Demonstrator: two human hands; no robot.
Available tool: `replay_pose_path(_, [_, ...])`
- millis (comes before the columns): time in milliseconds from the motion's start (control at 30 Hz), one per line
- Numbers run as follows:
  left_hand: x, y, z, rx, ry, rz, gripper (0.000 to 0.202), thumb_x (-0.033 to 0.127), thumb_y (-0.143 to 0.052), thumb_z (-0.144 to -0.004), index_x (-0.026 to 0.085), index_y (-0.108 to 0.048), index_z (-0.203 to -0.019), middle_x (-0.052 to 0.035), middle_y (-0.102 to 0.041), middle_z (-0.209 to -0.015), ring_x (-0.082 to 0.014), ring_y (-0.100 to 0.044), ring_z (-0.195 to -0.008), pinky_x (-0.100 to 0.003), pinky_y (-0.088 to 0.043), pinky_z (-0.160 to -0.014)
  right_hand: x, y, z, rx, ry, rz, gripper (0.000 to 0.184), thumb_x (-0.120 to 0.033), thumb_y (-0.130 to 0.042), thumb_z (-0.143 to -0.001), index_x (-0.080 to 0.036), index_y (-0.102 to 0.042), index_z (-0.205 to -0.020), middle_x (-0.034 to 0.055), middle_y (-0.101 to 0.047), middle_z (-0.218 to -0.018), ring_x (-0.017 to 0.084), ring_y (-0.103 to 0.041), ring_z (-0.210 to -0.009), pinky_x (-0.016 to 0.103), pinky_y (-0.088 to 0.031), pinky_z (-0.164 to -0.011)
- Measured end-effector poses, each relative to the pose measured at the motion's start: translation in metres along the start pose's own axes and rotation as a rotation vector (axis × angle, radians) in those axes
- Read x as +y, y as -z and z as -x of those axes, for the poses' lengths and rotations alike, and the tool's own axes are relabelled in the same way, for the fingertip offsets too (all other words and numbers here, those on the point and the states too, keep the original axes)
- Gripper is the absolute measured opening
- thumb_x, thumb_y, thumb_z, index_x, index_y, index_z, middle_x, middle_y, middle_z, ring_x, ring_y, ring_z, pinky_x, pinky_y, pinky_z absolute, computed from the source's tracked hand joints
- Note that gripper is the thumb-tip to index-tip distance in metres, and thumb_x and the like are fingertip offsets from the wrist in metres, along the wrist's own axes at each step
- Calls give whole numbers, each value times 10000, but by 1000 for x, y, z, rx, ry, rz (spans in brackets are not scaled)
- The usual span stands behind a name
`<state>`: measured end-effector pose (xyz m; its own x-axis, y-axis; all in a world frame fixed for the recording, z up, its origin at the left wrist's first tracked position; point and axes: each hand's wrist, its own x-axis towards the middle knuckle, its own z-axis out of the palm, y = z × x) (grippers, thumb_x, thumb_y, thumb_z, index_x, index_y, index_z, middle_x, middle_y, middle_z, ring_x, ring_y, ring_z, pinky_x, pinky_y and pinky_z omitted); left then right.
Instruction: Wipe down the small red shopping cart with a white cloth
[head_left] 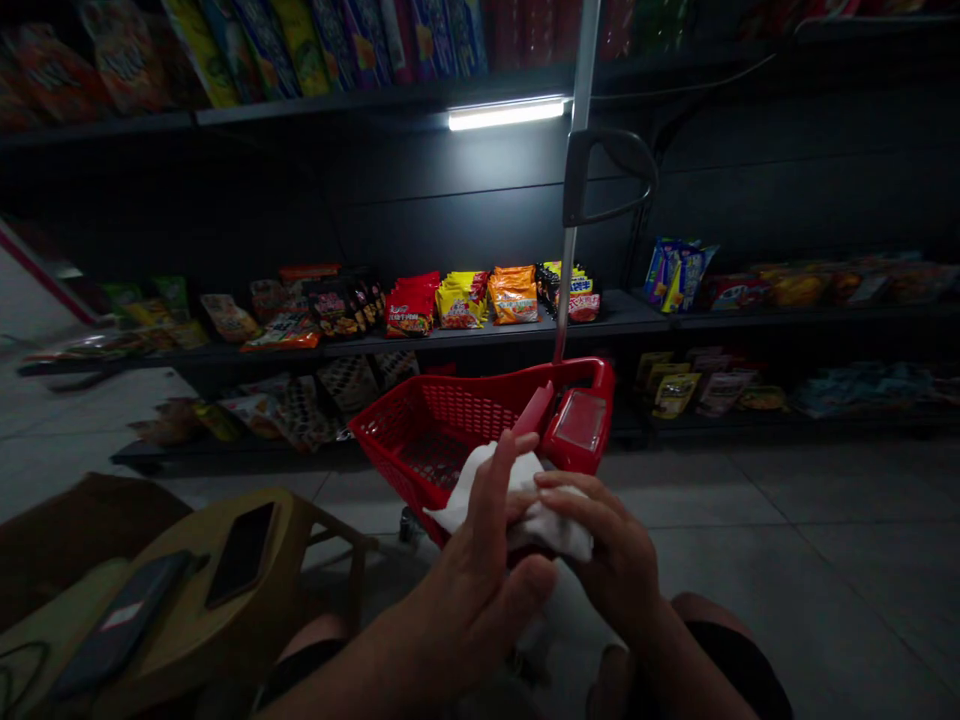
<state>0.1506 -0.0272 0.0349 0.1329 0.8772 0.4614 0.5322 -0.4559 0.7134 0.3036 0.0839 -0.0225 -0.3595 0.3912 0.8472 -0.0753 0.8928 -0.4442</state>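
Observation:
My right hand [611, 555] has its fingers curled over a crumpled white cloth [559, 530] in front of me. Beside it, my left hand [484, 575] is raised with fingers stretched and thumb apart, its far side against the cloth. Whether the cloth wraps any left fingers is partly hidden. Just beyond both hands stands a red shopping basket [472, 400] with perforated walls. A metal pole [586, 70] with a dark loop handle [574, 180] rises at the basket's back right corner.
On my left, a yellowish stool [180, 620] carries a dark phone [241, 553] and a dark flat device [124, 620]. Ahead, a low shelf [622, 312] holds several snack packets [514, 295]. A tube light [508, 113] glows above it. Pale floor tiles [750, 510] extend rightward.

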Motion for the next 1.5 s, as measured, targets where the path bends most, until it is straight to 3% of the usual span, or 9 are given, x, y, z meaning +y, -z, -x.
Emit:
replay_pose_path(167, [-28, -8, 4, 169, 8, -290, 639, 314, -527, -961, 349, -216, -1519, -93, -230, -1603, -299, -264, -1476, -523, -298, -1190, 6, 47, -16, 340, -19, 326, 267, -202, -762, -794, -236, -652, -1035, 72, -700, -1067, 253, -648, -1060, 448, -517, -929])
replay_pose_path(367, [-66, -19, 5, 300, 199, -75, 492, 389, -323, -1031, 284, -196, -1495, -139, -323, -1538, -190, -612, -1132, -393, -502, -972, -22, 47, -43, -580, 144, 334, 516, -670, -642, -805, -197, -645, -1013, 106, -717, -1085, 278, -643, -1097, 470, -451, -1022])
replay_pose_path(500, [-83, -26, 4, 362, 184, -121, 553, 487, -257, -1024, 276, -138, -1521, -134, -427, -1437, -115, -597, -776, -324, -503, -793, -22, 20, -65, -827, 104, 411, 540, -675, -513, -889, -181, -651, -1060, 85, -721, -844, 219, -670, -736, 327, -472, -669])
replay_pose_path(700, [-98, -29, 7, 313, 21, -266, 605, 435, -263, -1028, 202, -79, -1555, -65, -574, -1032, -162, -564, -819, -327, -452, -802, 15, 14, -100, -1168, 167, 554, 480, -529, -471, -963, -176, -691, -724, 41, -651, -585, 129, -544, -492, 258, -227, -498])
replay_pose_path(800, [-97, -27, 4, 369, 15, -271, 582, 404, -255, -1031, 191, -126, -1557, -34, -585, -931, -158, -563, -765, -314, -433, -765, 17, 9, -93, -1077, 125, 560, 483, -476, -426, -978, -181, -692, -702, 41, -665, -605, 126, -539, -516, 263, -232, -527])
replay_pose_path(1033, [-107, 1, 14, 421, 119, -179, 548, 396, -249, -1029, 195, -240, -1539, -1, -572, -860, -135, -533, -689, -277, -418, -693, -30, -39, -22, -337, 106, 401, 286, -398, -490, -960, -196, -663, -855, 33, -714, -821, 174, -626, -822, 354, -395, -866])
replay_pose_path(1233, [-120, 28, 23, 372, 90, -2, 491, 363, -334, -1016, 202, -349, -1479, 23, -556, -796, -116, -523, -621, -263, -430, -641, 17, -3, -33, -461, 535, 362, 312, -433, -600, -937, -218, -632, -1160, 37, -718, -1145, 184, -630, -1096, 374, -402, -1041])
replay_pose_path(1400, [-126, 36, 28, 395, 71, 79, 422, 363, -359, -999, 189, -472, -1366, 22, -557, -764, -112, -527, -584, -254, -415, -587, 94, 66, -67, -470, 120, 491, 281, -383, -506, -982, -209, -672, -1126, 83, -726, -1130, 222, -654, -1084, 393, -483, -959])
replay_pose_path(1500, [-126, 37, 27, 401, 61, 97, 406, 369, -363, -995, 185, -499, -1331, 26, -550, -746, -110, -526, -581, -255, -415, -592, 90, 63, -78, -526, -18, 494, 308, -371, -483, -985, -200, -666, -1163, 98, -712, -1166, 233, -647, -1096, 395, -487, -941])
